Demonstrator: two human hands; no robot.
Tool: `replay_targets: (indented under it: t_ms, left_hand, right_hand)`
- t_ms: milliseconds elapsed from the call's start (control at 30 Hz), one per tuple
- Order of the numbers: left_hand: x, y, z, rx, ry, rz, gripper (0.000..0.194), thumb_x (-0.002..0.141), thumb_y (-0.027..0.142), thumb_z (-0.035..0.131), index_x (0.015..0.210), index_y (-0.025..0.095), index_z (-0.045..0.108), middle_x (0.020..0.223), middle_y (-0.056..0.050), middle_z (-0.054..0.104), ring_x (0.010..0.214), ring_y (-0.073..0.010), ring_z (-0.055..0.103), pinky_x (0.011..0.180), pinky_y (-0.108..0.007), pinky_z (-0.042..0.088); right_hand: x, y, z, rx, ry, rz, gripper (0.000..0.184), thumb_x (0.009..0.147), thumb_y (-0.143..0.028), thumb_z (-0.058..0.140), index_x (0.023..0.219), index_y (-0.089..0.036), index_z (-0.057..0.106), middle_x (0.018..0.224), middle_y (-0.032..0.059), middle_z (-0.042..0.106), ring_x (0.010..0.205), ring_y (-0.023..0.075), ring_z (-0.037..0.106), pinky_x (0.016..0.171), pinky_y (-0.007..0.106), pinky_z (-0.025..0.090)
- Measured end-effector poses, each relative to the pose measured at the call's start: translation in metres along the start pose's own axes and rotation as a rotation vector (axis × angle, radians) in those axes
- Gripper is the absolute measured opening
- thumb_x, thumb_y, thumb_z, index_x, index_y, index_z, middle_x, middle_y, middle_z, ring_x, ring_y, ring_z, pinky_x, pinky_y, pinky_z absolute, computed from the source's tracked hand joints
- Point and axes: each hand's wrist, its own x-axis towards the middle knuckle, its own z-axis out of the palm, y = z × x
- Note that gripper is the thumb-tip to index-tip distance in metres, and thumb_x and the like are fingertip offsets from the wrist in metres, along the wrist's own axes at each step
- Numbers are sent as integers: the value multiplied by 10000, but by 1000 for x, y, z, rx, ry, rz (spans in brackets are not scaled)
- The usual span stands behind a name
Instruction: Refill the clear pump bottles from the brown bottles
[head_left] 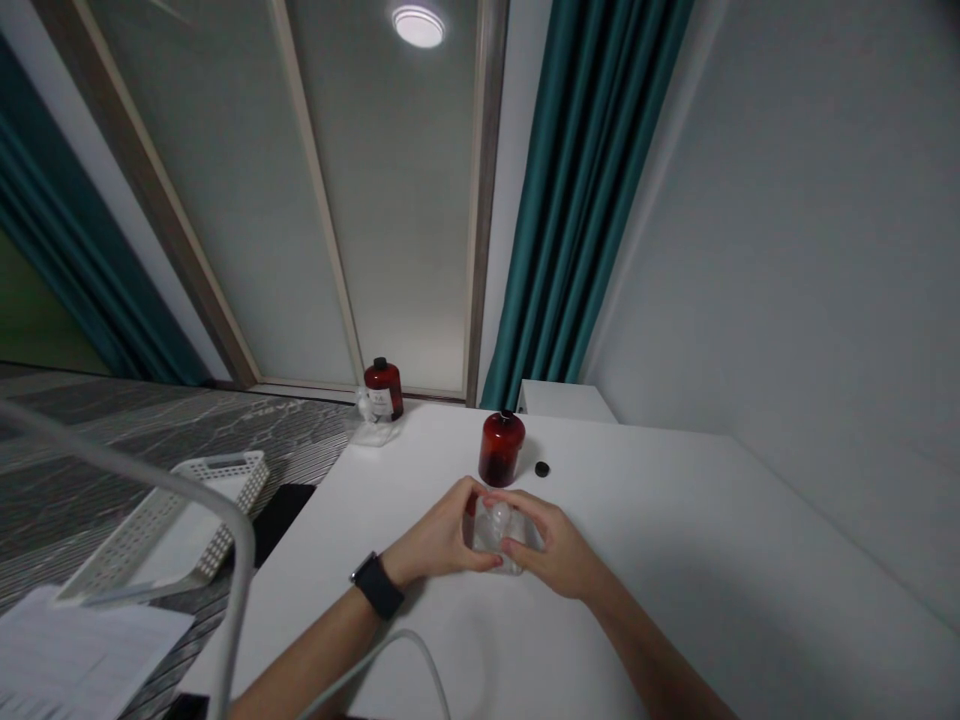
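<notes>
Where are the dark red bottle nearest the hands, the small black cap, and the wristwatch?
Dark red glass bottle [501,450]: head view, on the bottle's body.
Small black cap [541,469]: head view, on the cap's top.
Black wristwatch [377,586]: head view, on the watch's face, on the left wrist.

Clear object largely hidden by the left hand and right hand
</notes>
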Motion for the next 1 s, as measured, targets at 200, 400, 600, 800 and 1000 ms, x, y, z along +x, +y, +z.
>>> replay_targets:
  t_ms: [200, 400, 600, 800, 1000]
  left_hand:
    - [0, -2, -20, -120, -173, -11, 678, 647, 329, 854, 1217, 192, 514, 1126, -64, 591, 987, -227, 555, 899, -373, 463]
    - [0, 4, -37, -126, -221, -26, 588, 664, 265, 833, 1182, 196, 564, 1103, -51, 613, 1023, -232, 574, 945, -405, 459]
    - [0, 9, -28, -88, -155, -42, 543, 627, 221, 844, 1090, 181, 563, 1039, -33, 617, 960, -218, 575, 880, -360, 468]
    - [0, 3, -18, -78, -113, -28, 528, 622, 215, 846, 1051, 174, 542, 1021, -30, 611, 929, -210, 572, 854, -341, 470]
    - [1, -2, -15, -85, -61, 32, 532, 709, 287, 816, 1162, 181, 558, 1030, -44, 611, 930, -209, 584, 859, -342, 492]
  right_hand:
    - [-4, 11, -12, -125, -3, 59, 725, 710, -231, 787, 1371, -238, 489, 1324, 100, 531, 1247, 283, 501, 1075, 463, 388]
    - [-10, 8, -18, -188, -95, 157, 736, 633, -187, 827, 1291, -230, 501, 1220, 70, 529, 1130, 263, 531, 976, 421, 447]
    - [-9, 5, -12, -194, -75, 130, 674, 676, -117, 753, 1285, -237, 488, 1214, 66, 520, 1092, 238, 531, 937, 382, 464]
    - [-7, 8, -7, -231, -17, 128, 660, 672, -190, 824, 1255, -233, 519, 1201, 66, 525, 1142, 259, 518, 1001, 414, 434]
    - [-8, 10, -13, -204, 15, 109, 620, 729, -239, 806, 1278, -243, 518, 1210, 67, 531, 1151, 251, 526, 996, 415, 455]
